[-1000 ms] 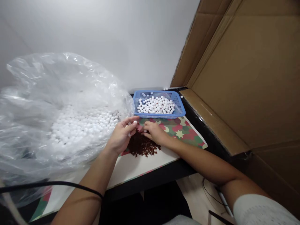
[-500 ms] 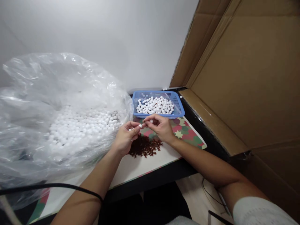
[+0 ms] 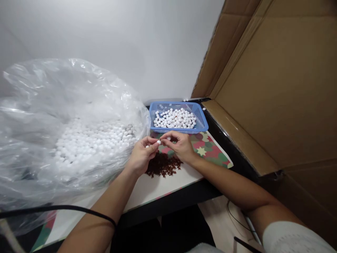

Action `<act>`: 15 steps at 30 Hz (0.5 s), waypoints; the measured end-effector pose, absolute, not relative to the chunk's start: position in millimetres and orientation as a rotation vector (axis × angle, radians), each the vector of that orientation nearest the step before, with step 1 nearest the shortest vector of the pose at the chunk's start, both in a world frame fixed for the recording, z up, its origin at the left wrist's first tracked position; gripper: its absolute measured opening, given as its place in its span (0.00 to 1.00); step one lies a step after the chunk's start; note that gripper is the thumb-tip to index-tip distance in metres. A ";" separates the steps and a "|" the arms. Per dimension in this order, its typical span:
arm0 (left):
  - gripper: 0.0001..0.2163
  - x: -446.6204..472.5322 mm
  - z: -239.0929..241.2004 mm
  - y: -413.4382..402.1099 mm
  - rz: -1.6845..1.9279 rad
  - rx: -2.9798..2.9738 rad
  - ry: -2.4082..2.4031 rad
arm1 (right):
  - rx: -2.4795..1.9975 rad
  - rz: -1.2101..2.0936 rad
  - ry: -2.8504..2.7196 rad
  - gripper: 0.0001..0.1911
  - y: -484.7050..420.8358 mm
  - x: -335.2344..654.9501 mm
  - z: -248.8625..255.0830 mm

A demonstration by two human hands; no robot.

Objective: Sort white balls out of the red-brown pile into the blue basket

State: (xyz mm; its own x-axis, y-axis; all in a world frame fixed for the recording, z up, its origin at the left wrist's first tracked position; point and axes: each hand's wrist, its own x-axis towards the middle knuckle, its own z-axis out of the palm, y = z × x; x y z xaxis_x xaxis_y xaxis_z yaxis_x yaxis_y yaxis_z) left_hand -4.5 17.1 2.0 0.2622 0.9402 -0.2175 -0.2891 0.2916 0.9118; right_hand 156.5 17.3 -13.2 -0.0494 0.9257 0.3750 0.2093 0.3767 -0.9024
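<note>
Between the thumb and forefinger of my left hand (image 3: 141,153) is a small white ball (image 3: 159,142), and another white ball shows in its curled fingers. My right hand (image 3: 181,146) meets the left at that ball, its thumb and forefinger pinching a tiny brown piece against it. One more white ball (image 3: 169,138) sits within the right fingers. Just below both hands lies a pile of small reddish-brown pieces (image 3: 164,166), partly covered by the left hand. Behind the hands stands a blue mesh basket (image 3: 179,131) holding many white balls.
A large clear plastic bag (image 3: 79,75) full of white balls fills the left side. Patterned paper (image 3: 210,151) covers part of the black table. Brown cardboard (image 3: 284,77) stands at the right. A few loose balls (image 3: 185,100) lie behind the basket. A black cable (image 3: 65,208) crosses my left forearm.
My fingertips have come closer together, and the brown piece now touches the ball in my left hand. The right hand has dipped slightly. Bag, basket and pile stay where they were.
</note>
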 end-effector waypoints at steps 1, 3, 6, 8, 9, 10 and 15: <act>0.14 -4.1 1.8 16.7 0.999 0.876 0.926 | -1.059 0.818 -1.524 0.10 17.1 156.0 -13.6; 0.14 -3.3 0.9 15.9 1.010 0.859 0.933 | -1.059 0.824 -1.507 0.10 16.6 155.0 -14.2; 0.14 -2.6 -1.4 15.2 1.029 0.834 0.936 | -1.043 0.840 -1.490 0.10 15.5 153.6 -14.3; 0.14 -2.5 -2.8 15.0 1.048 0.824 0.930 | -1.012 0.853 -1.492 0.09 14.5 152.6 -13.9; 0.14 -2.5 -3.3 14.9 1.058 0.820 0.928 | -0.993 0.856 -1.497 0.08 14.0 152.1 -13.6; 0.14 -2.5 -3.8 14.7 1.066 0.816 0.927 | -0.978 0.854 -1.503 0.07 13.4 151.5 -13.5; 0.16 -0.9 -3.1 12.9 1.096 0.783 0.965 | -0.937 0.866 -1.514 0.04 12.5 148.7 -14.4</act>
State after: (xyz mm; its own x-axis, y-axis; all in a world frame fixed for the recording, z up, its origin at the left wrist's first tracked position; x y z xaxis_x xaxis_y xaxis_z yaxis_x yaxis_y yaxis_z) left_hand -0.9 12.9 -3.1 0.1565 0.9580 -0.2402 -0.3602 0.2818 0.8893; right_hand 148.7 12.5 -14.4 -0.0846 0.9070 0.4126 0.1045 0.4198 -0.9016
